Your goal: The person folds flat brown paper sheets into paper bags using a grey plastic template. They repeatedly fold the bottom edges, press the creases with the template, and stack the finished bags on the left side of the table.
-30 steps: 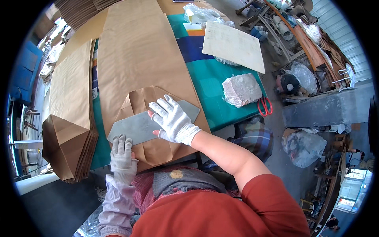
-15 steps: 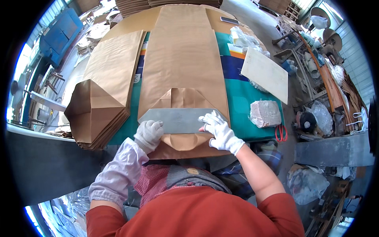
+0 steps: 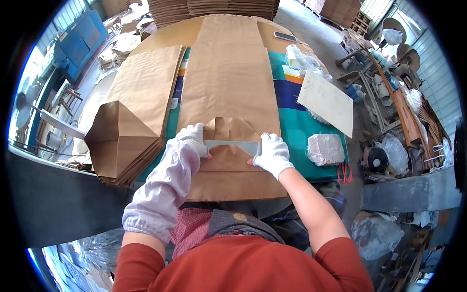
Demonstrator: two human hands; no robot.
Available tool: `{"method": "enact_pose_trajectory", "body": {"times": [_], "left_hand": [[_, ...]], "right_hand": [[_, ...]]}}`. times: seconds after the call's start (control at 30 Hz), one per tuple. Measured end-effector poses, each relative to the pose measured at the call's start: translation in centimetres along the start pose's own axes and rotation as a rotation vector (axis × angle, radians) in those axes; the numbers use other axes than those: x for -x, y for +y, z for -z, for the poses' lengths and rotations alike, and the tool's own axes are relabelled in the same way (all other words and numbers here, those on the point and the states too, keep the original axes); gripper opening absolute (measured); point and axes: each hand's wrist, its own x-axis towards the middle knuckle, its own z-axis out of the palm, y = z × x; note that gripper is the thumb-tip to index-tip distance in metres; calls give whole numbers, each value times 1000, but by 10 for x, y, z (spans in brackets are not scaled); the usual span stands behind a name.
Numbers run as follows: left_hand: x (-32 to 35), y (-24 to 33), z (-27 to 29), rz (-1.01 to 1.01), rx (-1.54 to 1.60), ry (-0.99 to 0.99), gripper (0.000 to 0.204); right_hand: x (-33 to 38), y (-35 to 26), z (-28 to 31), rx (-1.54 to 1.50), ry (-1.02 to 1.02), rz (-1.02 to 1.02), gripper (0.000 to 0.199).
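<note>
A long brown paper bag (image 3: 228, 73) lies flat in front of me, its near end partly folded. Across that end runs a grey metal plate (image 3: 236, 144), mostly covered by a near paper flap turned up over it. Beyond the plate shows the far folded flap (image 3: 229, 127). White-gloved, my left hand (image 3: 193, 139) is closed at the left end of the flap and plate, thumb on the near side. At the right end my right hand (image 3: 272, 153), also gloved, closes the same way. What lies under the fingers is partly hidden.
Several stacked brown bags (image 3: 141, 87), one with an opened bottom (image 3: 119, 141), lie at the left. To the right are a pale flat board (image 3: 326, 102), a plastic-wrapped bundle (image 3: 325, 150) and red-handled scissors (image 3: 344, 173). A phone (image 3: 285, 36) rests at the back.
The near flap has been turned up and away from me over the plate, covering most of it. Both hands have moved to the plate's far side, and the right hand's fingers have closed.
</note>
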Motion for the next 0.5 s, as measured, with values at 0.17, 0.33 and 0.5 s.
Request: {"method": "enact_pose_trajectory", "body": {"times": [0.17, 0.33, 0.5], "left_hand": [[-22, 9, 7, -24, -19, -109, 68], [-26, -70, -103, -908, -243, 533, 72], [27, -13, -65, -779, -82, 243, 91]], "right_hand": [[-29, -5, 15, 55, -2, -15, 74], [-22, -2, -61, -231, 277, 497, 29], [9, 8, -60, -3, 255, 689, 80]]}}
